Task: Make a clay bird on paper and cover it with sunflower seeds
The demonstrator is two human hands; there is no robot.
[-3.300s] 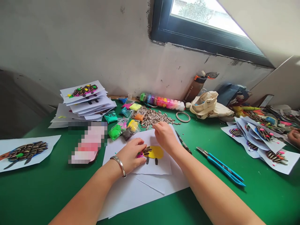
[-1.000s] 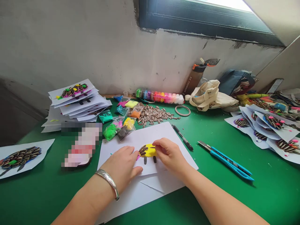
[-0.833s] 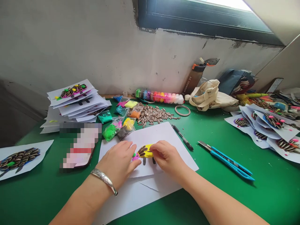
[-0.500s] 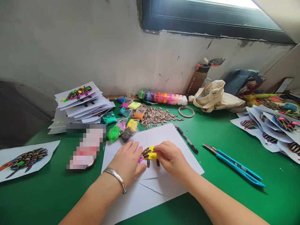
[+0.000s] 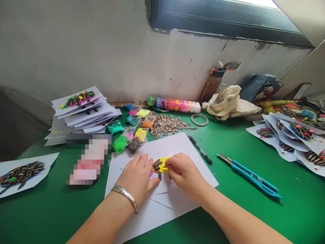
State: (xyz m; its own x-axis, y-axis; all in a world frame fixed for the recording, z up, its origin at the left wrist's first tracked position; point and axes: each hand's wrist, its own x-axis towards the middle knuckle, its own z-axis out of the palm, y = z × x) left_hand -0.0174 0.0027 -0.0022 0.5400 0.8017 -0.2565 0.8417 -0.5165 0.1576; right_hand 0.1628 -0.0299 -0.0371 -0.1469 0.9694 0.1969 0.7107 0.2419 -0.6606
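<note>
A white sheet of paper (image 5: pixel 137 217) lies on the green table, bearing a flat yellow clay shape (image 5: pixel 165 162) with dark legs and a pink end. Several striped sunflower seeds (image 5: pixel 157 165) are set on the left part of the yellow clay. My left hand (image 5: pixel 138 174), with a silver bangle at the wrist, rests spread on the paper and partly covers the pink end. Over the right part of the clay, my right hand (image 5: pixel 184 171) pinches a sunflower seed, mostly hidden by the fingers.
Loose seeds (image 5: pixel 167 124) and bags of coloured clay (image 5: pixel 120 144) lie behind the paper. A pen (image 5: pixel 200 149) and a blue cutter (image 5: pixel 254 178) are at the right. Stacked papers (image 5: pixel 86 115) stand back left, others (image 5: pixel 286 135) far right. A tape ring (image 5: pixel 199 120) lies near the bottle (image 5: pixel 212 84).
The view has shifted slightly, moving the scene a little left. My right hand's fingers have closed in lower over the yellow clay. My left hand keeps its place on the paper.
</note>
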